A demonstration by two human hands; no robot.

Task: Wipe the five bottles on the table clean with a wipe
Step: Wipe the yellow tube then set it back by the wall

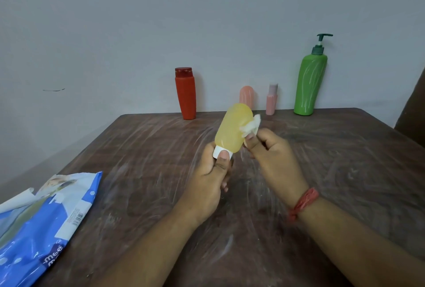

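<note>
My left hand (pixel 212 178) grips a yellow bottle (pixel 233 129) by its white cap (pixel 222 152), cap end down and tilted away from me. My right hand (pixel 271 153) pinches a crumpled white wipe (pixel 251 124) against the bottle's right side. Along the table's far edge stand a red bottle (pixel 186 93), a peach bottle (pixel 247 97) partly hidden behind the yellow one, a small pink bottle (pixel 271 100) and a tall green pump bottle (pixel 310 82).
A blue and white wipes pack (pixel 39 222) lies at the table's front left. The brown table (pixel 142 171) is streaked with white marks. A wall rises right behind the bottles. A dark object (pixel 411 112) stands at the right edge.
</note>
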